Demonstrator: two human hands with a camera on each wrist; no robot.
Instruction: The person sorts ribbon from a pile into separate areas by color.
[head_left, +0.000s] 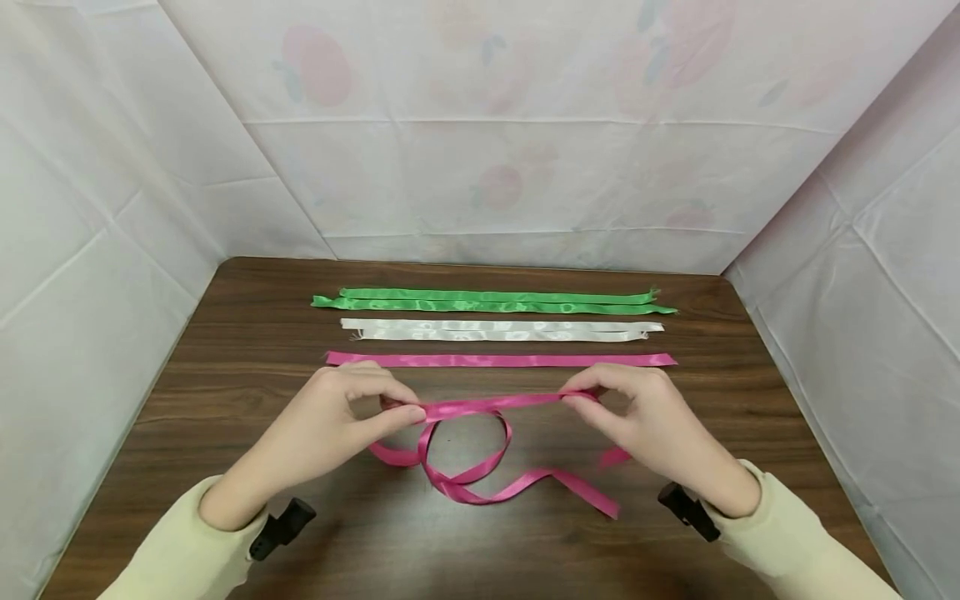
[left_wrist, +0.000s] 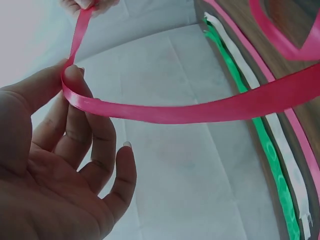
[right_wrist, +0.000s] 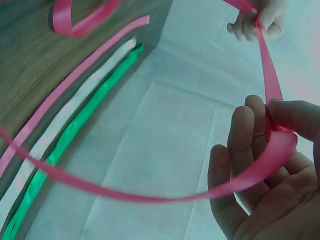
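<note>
A long pink satin ribbon (head_left: 491, 403) stretches between the two hands. My left hand (head_left: 337, 417) pinches it between thumb and fingers, and my right hand (head_left: 641, 412) does the same further right. Between them the span is nearly straight, slightly higher at the right. Below it, the loose length curls in a loop and trails off to the lower right. In the left wrist view, the ribbon (left_wrist: 165, 114) bends round the pinch and hangs away. In the right wrist view, it (right_wrist: 270, 155) curves under the thumb and across the palm.
Behind the hands a flat pink ribbon (head_left: 502, 361) lies on the brown wood table (head_left: 247, 333). Beyond it are two white ribbons (head_left: 502, 331) and two green ribbons (head_left: 487, 302), all roughly parallel. Pale cloth (head_left: 450, 175) encloses the back and sides.
</note>
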